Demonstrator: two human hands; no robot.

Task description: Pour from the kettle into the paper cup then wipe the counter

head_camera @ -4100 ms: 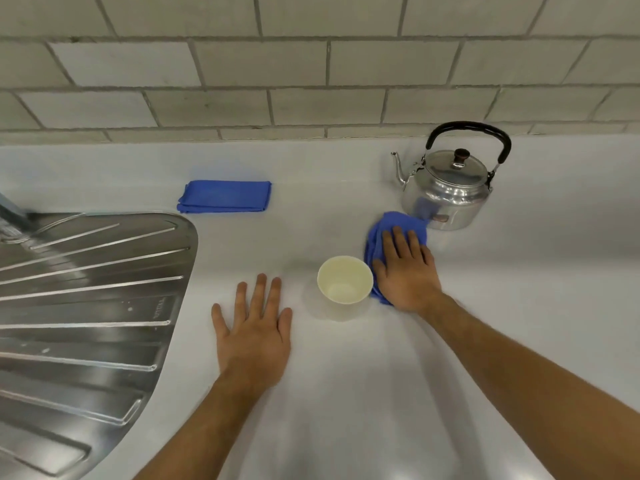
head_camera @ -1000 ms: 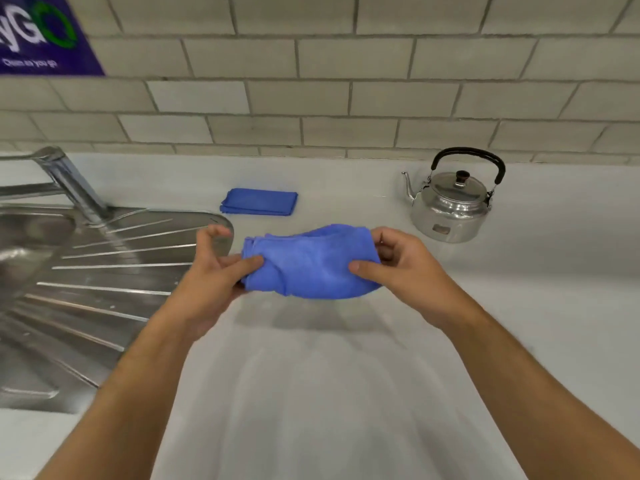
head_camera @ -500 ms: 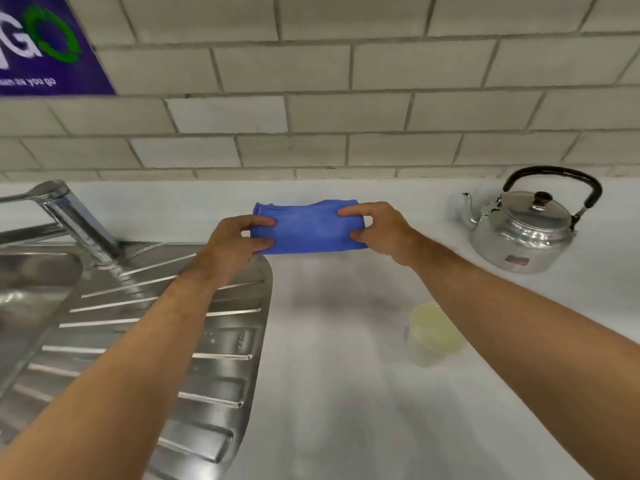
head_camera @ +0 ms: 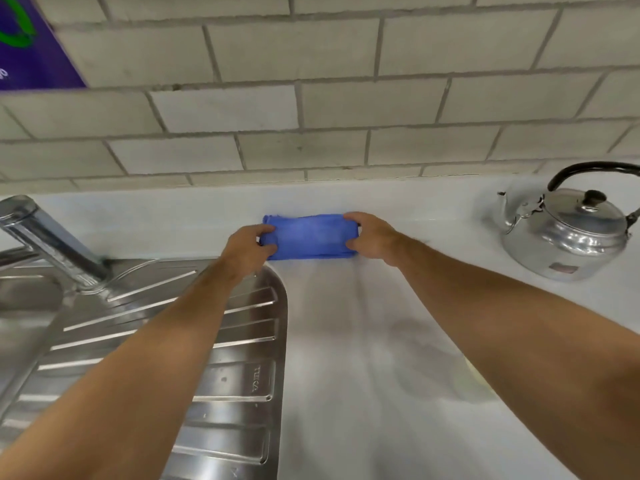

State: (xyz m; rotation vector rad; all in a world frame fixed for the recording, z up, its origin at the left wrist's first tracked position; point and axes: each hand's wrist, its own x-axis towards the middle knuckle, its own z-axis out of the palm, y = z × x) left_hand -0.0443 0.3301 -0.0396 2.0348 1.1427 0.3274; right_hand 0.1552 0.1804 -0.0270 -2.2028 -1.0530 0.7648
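A folded blue cloth (head_camera: 310,237) lies at the back of the white counter (head_camera: 363,375), close to the wall. My left hand (head_camera: 247,249) grips its left end and my right hand (head_camera: 372,237) grips its right end. Whether a second blue cloth lies under it I cannot tell. The metal kettle (head_camera: 568,233) with a black handle stands upright at the far right. Only a pale sliver of the paper cup (head_camera: 476,377) shows beside my right forearm; the arm hides the remainder.
A steel sink drainboard (head_camera: 156,341) fills the left side, with a tap (head_camera: 45,237) behind it. A grey brick wall (head_camera: 311,116) rises at the back, with a purple sign (head_camera: 27,46) at its top left.
Both hands have carried the blue cloth away from me and set it low at the back of the counter. The view has shifted, so the kettle sits further right and the cup is mostly hidden.
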